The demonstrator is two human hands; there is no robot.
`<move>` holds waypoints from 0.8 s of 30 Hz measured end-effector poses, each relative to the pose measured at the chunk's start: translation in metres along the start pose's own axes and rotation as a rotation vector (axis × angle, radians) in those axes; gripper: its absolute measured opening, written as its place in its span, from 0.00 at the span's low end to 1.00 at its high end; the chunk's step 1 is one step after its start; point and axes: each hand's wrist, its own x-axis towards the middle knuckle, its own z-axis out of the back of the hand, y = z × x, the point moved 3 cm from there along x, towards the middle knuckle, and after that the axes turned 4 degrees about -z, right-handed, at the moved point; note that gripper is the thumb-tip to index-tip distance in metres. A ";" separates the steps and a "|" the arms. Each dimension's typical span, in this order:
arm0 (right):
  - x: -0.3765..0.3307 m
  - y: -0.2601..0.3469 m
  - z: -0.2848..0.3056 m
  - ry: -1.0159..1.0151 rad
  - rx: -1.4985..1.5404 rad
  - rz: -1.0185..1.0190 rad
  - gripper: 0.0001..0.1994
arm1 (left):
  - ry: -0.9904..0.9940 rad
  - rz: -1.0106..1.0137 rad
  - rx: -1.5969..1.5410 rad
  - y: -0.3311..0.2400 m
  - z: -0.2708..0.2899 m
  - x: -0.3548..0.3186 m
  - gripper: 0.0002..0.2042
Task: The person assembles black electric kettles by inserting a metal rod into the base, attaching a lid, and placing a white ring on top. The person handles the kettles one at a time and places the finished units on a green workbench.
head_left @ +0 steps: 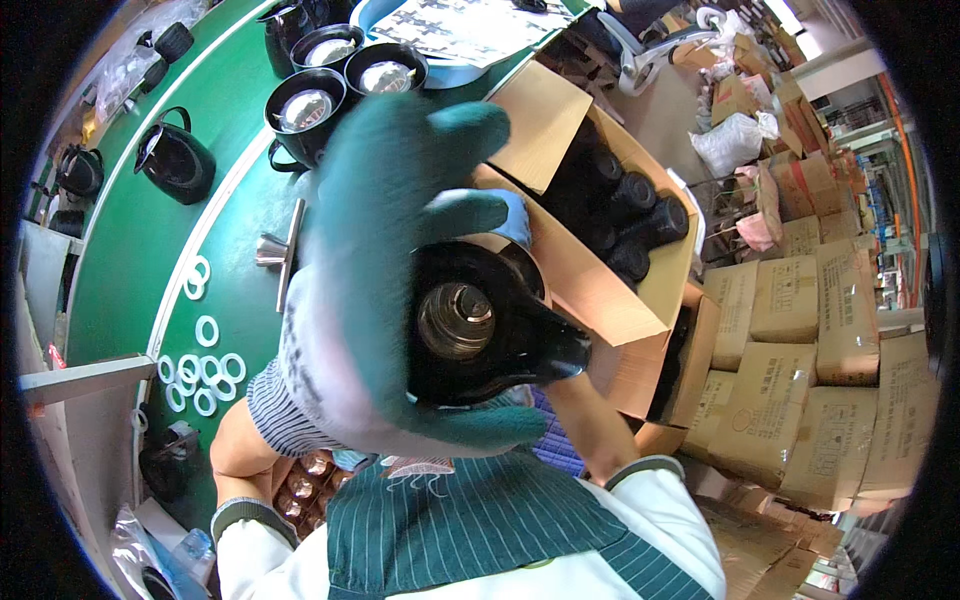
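Note:
A black jug (470, 375) with a pointed spout is held up close in front of me, its open mouth showing a shiny, round, glassy liner (456, 320) inside. My left hand (365, 270), in a white and green coated glove, wraps round the jug's left side. The fingers curl over it above and below, somewhat smeared by motion. My right forearm (590, 425) reaches up behind the jug, which hides most of that hand and its fingers. A blue patch (513, 215) shows behind the jug; I cannot tell whether it is a glove.
On the green table (110, 290) lie several white rings (207, 330), a small metal piece (270, 250) and another black jug (175, 160). Black cups (305, 110) with shiny liners stand farther off. An open carton (660, 290) of black parts is at right, near stacked cartons (770, 400).

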 end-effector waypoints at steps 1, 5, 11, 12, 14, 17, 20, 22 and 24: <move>-0.006 -0.011 -0.009 -0.083 0.238 -0.015 0.31 | 0.014 0.015 -0.018 0.001 0.000 -0.001 0.37; -0.037 -0.101 -0.104 -0.033 1.051 -0.295 0.39 | 0.100 -0.006 0.049 -0.008 0.007 -0.006 0.41; -0.016 -0.030 -0.006 -0.011 -0.043 -0.141 0.52 | 0.382 -0.147 0.232 -0.038 0.010 -0.034 0.47; -0.018 -0.031 -0.004 -0.051 -0.076 -0.101 0.52 | 0.412 -0.148 0.230 -0.040 0.008 -0.033 0.48; -0.024 -0.029 -0.001 -0.124 -0.146 -0.019 0.53 | 0.436 -0.132 0.192 -0.034 0.007 -0.028 0.50; -0.006 -0.020 -0.020 -0.196 0.083 0.167 0.50 | 0.356 -0.007 0.194 -0.028 0.022 -0.022 0.53; 0.020 -0.022 0.019 0.104 1.036 -0.262 0.30 | 0.349 0.093 0.130 0.014 0.012 -0.041 0.56; 0.064 0.022 0.075 0.288 1.075 -0.235 0.24 | 0.356 0.165 0.154 0.038 -0.009 -0.071 0.57; 0.090 0.067 0.108 0.346 0.807 -0.131 0.25 | 0.420 0.268 0.284 0.064 -0.029 -0.123 0.60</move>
